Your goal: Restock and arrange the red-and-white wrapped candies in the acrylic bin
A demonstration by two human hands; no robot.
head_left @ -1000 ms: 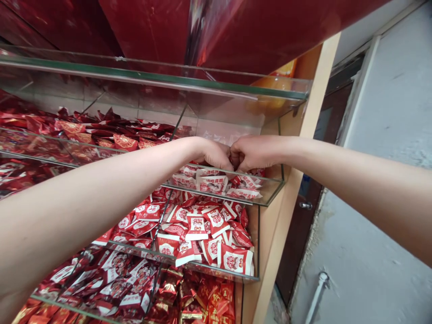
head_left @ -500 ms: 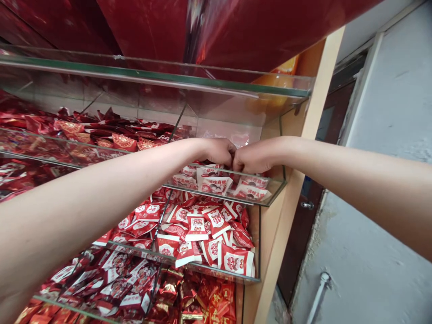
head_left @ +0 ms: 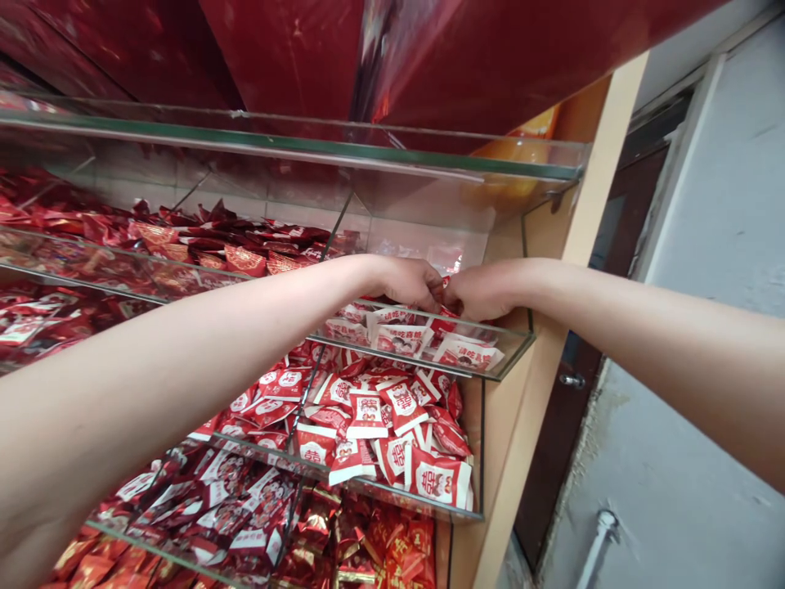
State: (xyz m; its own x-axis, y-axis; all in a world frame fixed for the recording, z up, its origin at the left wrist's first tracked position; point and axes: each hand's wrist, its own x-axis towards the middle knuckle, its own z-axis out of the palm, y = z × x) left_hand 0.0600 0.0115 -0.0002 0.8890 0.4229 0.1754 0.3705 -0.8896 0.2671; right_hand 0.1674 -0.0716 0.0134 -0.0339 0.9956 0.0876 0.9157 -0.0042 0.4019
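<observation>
My left hand (head_left: 412,283) reaches into the upper right glass compartment, its fingers curled together. Almost touching it, my right hand (head_left: 486,290) is bent down with closed fingers. Between them shows a bit of a red candy packet (head_left: 450,311), mostly hidden by the fingers; both hands appear to pinch it. Just in front, white-and-red candy packets (head_left: 401,339) stand upright behind the glass front edge (head_left: 423,360). Another white-and-red packet (head_left: 469,353) leans in the right corner, below my right hand.
Lower compartments hold red-and-white packets (head_left: 368,413), dark red packets (head_left: 230,499) and gold-red sweets (head_left: 392,548). Red packets (head_left: 245,245) fill the left compartment. Above runs a glass shelf (head_left: 294,147) under large dark red packages (head_left: 275,49). A wooden side panel (head_left: 521,425) and grey wall (head_left: 693,409) bound the right.
The view has shifted slightly, so the shelves sit further right. My hands stay close together in the same compartment; a packet near the right corner is no longer visible behind the front one.
</observation>
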